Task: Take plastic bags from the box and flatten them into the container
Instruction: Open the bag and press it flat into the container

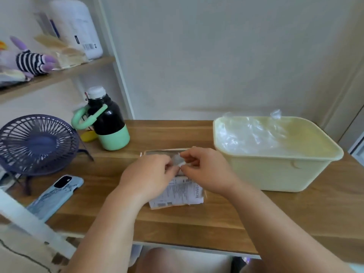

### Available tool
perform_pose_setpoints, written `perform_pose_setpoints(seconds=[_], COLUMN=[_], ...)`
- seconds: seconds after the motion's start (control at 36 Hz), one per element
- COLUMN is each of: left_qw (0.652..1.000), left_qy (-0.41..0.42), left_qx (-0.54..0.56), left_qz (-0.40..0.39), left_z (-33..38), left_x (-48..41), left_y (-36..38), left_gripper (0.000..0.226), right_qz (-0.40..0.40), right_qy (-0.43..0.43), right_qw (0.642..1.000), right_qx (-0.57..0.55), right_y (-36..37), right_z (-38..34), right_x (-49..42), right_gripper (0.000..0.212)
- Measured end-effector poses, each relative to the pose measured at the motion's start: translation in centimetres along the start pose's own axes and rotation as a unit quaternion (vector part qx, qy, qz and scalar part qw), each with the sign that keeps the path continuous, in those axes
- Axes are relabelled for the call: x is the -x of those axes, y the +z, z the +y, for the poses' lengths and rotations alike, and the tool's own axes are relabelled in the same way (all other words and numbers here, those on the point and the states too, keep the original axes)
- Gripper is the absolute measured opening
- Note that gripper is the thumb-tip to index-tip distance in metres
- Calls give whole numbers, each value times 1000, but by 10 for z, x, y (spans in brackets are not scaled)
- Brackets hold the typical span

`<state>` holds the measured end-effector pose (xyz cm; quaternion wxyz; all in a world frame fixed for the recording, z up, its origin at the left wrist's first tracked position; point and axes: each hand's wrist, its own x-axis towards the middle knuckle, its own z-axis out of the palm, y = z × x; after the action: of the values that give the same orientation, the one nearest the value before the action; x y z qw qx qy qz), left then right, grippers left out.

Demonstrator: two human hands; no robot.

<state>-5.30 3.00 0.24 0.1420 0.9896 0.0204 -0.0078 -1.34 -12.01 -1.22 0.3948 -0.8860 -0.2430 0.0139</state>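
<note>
One box [178,194] lies flat on the desk [177,225], and everything else is placed from it. Its near half carries a white printed label with rows of small text, a column of larger characters and a barcode-like patch, all too blurred to read. Two hands meet over the far half of the box. The left hand [149,171] and the right hand [205,170] have curled fingers, and their fingertips almost touch. Each pinches the same small whitish plastic bag [177,161], which sits between the fingertips right at the box's open far end. To the right of the box, just apart from it, stands one cream container [275,174] with clear crumpled bags [252,134] inside. They lie too tangled to count, and one corner pokes above the rim. Left of the box and farther back stands one black-and-mint bottle [109,123] with a white cap and a mint loop handle. Farther left is one dark blue fan [37,143], with one phone [57,195] in a pale blue case lying in front of it. Above and left of the box, a shelf [59,74] holds one striped plush toy [29,61] and one white jug [78,30] that bears a barcode.
</note>
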Motion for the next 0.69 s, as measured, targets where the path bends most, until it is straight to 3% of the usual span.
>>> perform_pose_setpoints(seconds=[0.22,0.36,0.47,0.56,0.69], left_qw=[1000,993,991,997,978], left_qy=[-10,-36,-35,-30,-14], left_qx=[18,-86,-79,-14,185], left_qz=[-18,-77,-106,-72,89], left_z=[2,10,13,10,-3], left_x=[-7,-17,-20,-18,-12], left_y=[6,8,3,4,16], left_gripper=[16,36,25,8,14], right_qz=[-9,9,33,37,37], right_qy=[8,7,2,-4,-7], right_qw=[1000,998,998,998,998], right_qx=[-24,-60,-61,-59,-55], right_y=[2,6,9,10,6], right_z=[13,20,24,25,27], right_x=[-1,1,-2,-4,-5], right_gripper=[38,39,40,40,31])
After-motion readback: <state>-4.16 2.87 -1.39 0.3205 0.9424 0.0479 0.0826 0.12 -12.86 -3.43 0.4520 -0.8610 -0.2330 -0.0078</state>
